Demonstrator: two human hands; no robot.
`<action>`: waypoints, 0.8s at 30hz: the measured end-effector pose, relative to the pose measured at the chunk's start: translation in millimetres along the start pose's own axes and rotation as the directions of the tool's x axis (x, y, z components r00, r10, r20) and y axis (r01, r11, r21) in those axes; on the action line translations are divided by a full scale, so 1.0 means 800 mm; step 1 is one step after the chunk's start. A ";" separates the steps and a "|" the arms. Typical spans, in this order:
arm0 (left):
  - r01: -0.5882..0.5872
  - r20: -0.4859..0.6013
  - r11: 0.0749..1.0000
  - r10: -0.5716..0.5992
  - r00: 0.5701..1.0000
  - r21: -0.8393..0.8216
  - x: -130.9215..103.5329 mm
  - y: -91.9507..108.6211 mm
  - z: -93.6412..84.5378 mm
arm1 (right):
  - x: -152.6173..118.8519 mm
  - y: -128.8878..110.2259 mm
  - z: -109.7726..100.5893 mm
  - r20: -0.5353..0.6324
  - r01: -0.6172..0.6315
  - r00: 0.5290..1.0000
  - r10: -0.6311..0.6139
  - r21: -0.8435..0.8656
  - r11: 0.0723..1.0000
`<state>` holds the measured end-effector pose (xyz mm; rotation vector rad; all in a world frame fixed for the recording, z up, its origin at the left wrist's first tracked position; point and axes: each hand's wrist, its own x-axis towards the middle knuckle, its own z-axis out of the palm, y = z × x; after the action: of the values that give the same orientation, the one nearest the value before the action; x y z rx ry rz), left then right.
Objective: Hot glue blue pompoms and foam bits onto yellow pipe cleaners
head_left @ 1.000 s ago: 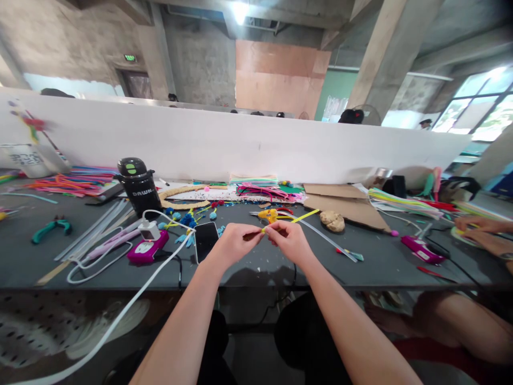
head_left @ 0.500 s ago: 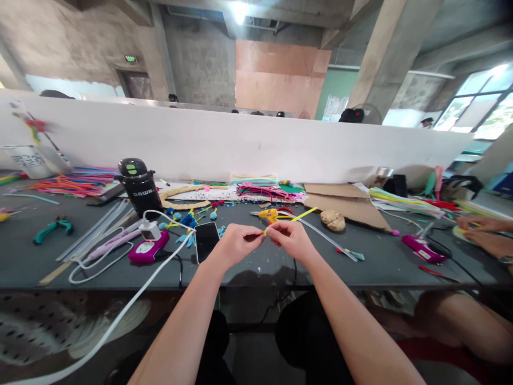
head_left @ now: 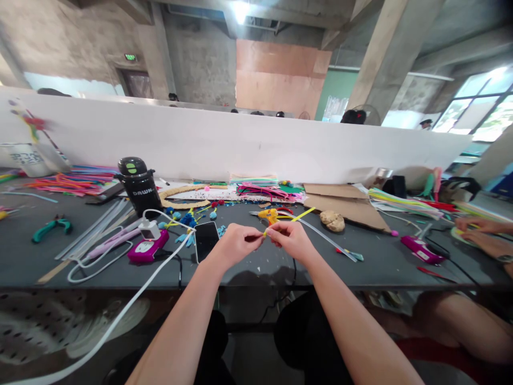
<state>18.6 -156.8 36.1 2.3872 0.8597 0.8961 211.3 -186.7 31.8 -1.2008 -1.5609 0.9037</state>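
A yellow pipe cleaner (head_left: 303, 214) is pinched between my two hands above the front of the dark table. My right hand (head_left: 289, 238) grips it with thumb and fingertips, and its free end sticks up to the right. My left hand (head_left: 238, 241) is closed at the other end, fingertips almost touching the right ones; the part inside the fingers is mostly hidden. Just behind my hands lies a yellow glue gun (head_left: 267, 215). A phone (head_left: 207, 239) rests beside my left hand.
Left are a black bottle (head_left: 140, 188), a magenta power block (head_left: 149, 247) with a white cable, and teal pliers (head_left: 52, 228). A pink pipe cleaner bundle (head_left: 260, 191), cardboard (head_left: 348, 206) and a tan round lump (head_left: 332, 221) lie behind. At far right, a co-worker's hands (head_left: 481, 235) are busy.
My hands keep nearly the same pose on the yellow pipe cleaner; its free end has dipped very slightly left. The view has shifted a little.
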 end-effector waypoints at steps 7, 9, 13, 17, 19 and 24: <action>-0.006 -0.007 0.998 0.007 1.000 0.065 0.005 0.000 0.006 | 0.000 0.004 0.000 -0.010 -0.024 1.000 0.024 -0.058 0.998; 0.004 -0.008 0.998 -0.004 1.000 0.058 0.006 0.000 0.007 | 0.001 0.004 0.000 -0.007 -0.016 1.000 0.016 -0.087 0.996; 0.052 0.015 0.999 -0.052 0.999 -0.002 0.004 -0.002 0.005 | 0.001 0.001 0.000 0.006 0.030 1.000 -0.029 -0.125 0.992; 0.191 0.111 0.951 -0.168 0.979 -0.242 0.003 -0.002 -0.001 | 0.000 -0.002 0.004 0.015 0.096 0.995 -0.095 -0.131 0.987; 0.253 0.144 0.906 -0.216 0.966 -0.340 0.004 -0.001 -0.003 | 0.000 -0.002 0.006 0.010 0.116 0.993 -0.116 -0.133 0.984; 0.252 0.091 0.902 -0.235 0.968 -0.351 0.005 -0.001 -0.004 | 0.001 0.001 0.008 0.001 0.138 0.990 -0.140 -0.180 0.974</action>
<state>18.6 -153.2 39.7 1.9285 0.8678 0.8145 205.4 -185.6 29.0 -1.2022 -1.7226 0.6748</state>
